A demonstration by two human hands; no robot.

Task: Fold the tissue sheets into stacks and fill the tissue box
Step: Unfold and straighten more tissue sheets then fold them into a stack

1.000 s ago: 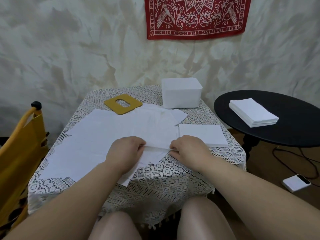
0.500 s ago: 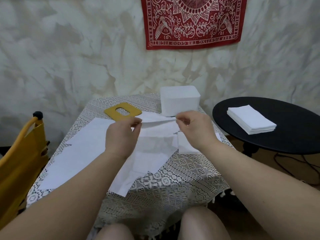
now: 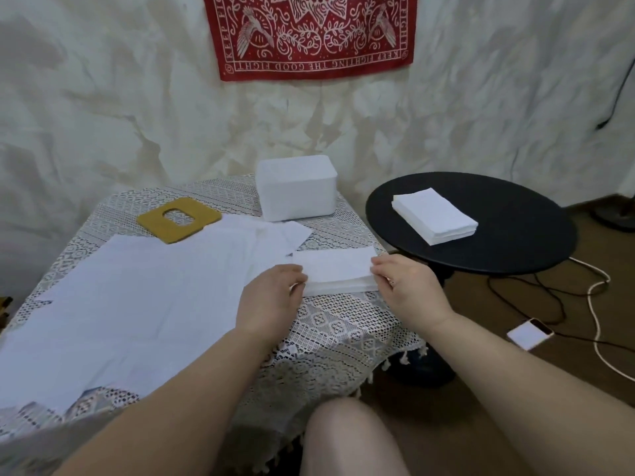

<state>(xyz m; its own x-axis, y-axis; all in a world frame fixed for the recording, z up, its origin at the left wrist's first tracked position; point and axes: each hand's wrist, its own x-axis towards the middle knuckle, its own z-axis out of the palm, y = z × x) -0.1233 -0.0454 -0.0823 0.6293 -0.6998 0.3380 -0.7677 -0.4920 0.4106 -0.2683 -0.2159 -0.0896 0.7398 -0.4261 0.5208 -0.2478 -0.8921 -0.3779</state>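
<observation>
Both hands' fingers (image 3: 297, 274), earlier lifting a sheet, now pinch the folded stack's (image 3: 338, 274) ends.

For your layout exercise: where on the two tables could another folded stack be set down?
Bare lace in front of the small stack, between the hands. Bare black tabletop around the tall stack. Crowded: loose sheets cover the left; lid and box fill the back.

Folded sheet (image 3: 335, 269) now laid on stack, both hands lowered.
</observation>
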